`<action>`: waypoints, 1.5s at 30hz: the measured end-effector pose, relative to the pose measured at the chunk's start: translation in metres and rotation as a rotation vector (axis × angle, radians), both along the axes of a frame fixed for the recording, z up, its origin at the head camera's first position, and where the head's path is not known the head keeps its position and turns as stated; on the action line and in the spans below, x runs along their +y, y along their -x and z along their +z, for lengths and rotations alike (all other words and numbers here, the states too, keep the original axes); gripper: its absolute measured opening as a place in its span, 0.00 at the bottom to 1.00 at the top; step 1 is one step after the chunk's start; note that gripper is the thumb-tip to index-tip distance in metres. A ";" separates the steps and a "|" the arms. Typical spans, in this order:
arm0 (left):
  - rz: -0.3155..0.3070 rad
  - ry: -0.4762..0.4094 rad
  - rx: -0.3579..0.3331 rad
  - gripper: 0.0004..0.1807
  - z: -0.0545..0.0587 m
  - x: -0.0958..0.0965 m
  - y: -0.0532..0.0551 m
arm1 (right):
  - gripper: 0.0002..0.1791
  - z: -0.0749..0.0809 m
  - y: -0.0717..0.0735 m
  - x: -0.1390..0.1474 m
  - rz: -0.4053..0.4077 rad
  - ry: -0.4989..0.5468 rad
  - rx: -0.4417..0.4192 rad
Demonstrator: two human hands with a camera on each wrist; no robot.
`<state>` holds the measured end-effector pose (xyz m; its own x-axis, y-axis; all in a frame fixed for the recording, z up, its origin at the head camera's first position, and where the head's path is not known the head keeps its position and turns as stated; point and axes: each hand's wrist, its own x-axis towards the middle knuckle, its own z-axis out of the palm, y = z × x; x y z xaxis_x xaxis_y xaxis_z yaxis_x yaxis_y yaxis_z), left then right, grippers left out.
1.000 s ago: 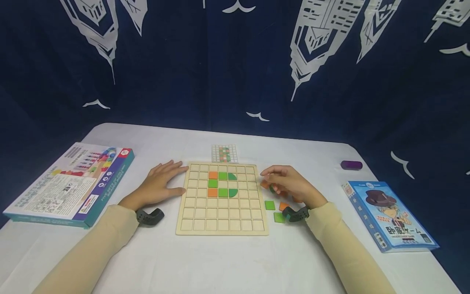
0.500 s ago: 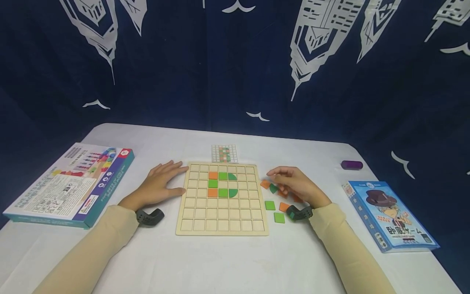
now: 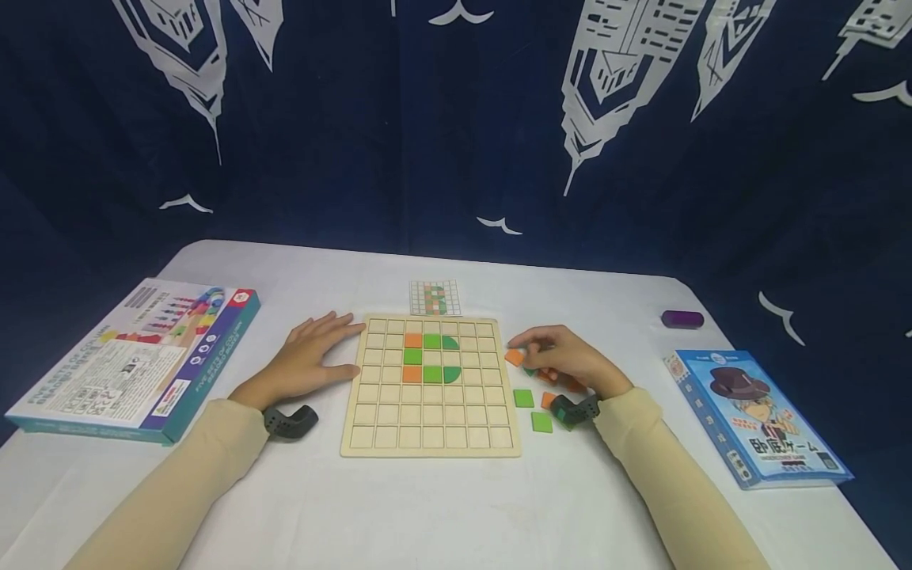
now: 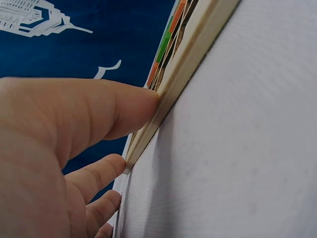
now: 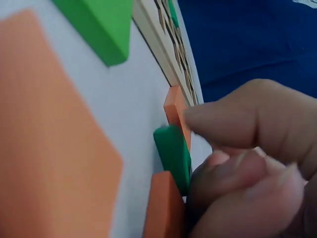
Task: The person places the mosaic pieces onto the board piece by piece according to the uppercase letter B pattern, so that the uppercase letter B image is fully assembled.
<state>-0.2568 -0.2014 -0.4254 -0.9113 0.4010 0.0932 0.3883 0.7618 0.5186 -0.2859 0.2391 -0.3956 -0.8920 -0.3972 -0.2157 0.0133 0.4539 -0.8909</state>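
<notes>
My left hand [image 3: 309,356] lies with fingers spread at the left edge of the wooden grid board [image 3: 399,435]; in the left wrist view the thumb [image 4: 133,106] touches that edge. Orange, light green and dark green tiles sit in the board's upper cells, among them an orange square tile [image 3: 412,374]. To its right, my right hand [image 3: 566,360] hovers low over loose tiles, fingers bent. Its thumb [image 5: 223,119] is at an orange tile [image 5: 174,101], which lies on the table. A dark green tile [image 5: 171,153] is beside the curled fingers; other tiles are partly hidden beneath the hand.
A small pattern card [image 3: 435,298] lies behind the board. A large game box [image 3: 142,356] is at the left, a blue game box [image 3: 758,419] at the right, with a purple cylindrical object [image 3: 682,320] behind it. Light green tiles [image 3: 523,398] lie by the board's right edge.
My right hand first drew back slightly from the orange tile, then came forward and left to it again. The left hand and the tiles on the board stay as they were.
</notes>
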 end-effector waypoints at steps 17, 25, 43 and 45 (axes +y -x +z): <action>-0.007 -0.004 0.006 0.41 0.001 0.000 0.000 | 0.19 0.005 0.001 -0.007 -0.138 -0.212 0.027; -0.001 0.005 0.010 0.41 0.001 0.000 0.000 | 0.19 0.007 0.001 -0.007 -0.147 -0.208 0.023; -0.001 -0.001 0.006 0.41 -0.001 -0.001 0.002 | 0.16 0.009 0.001 -0.008 -0.201 -0.267 0.019; -0.003 0.000 0.008 0.41 -0.001 -0.001 0.002 | 0.16 0.010 0.000 -0.008 -0.202 -0.266 0.030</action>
